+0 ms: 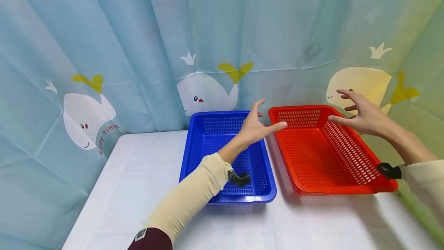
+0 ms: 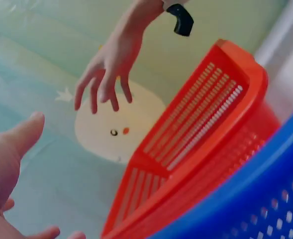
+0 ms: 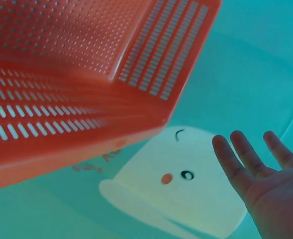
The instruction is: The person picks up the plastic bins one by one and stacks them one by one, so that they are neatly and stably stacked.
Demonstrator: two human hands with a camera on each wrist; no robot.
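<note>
The left hand (image 1: 254, 127) hangs open above the far right part of the blue basket (image 1: 258, 199), its thumb stretched out toward the red basket (image 1: 312, 157) and its fingers loosely bent, holding nothing. The right hand (image 1: 364, 117) is also open and without anything in its grasp; the head view places it over the far right side of the red basket, and the right wrist view shows its spread fingers apart from that basket's rim. The red basket thus lies below and between the two hands, the blue one under the left hand and forearm. A narrow gap parts the baskets, both perforated. Each wrist carries a black device (image 1: 239, 178) at the end of a cream sleeve (image 1: 194, 192). Under the baskets is a white table (image 1: 138, 173), and behind it hangs a light blue curtain (image 1: 114, 10) printed with pale whales (image 1: 204, 92).
</note>
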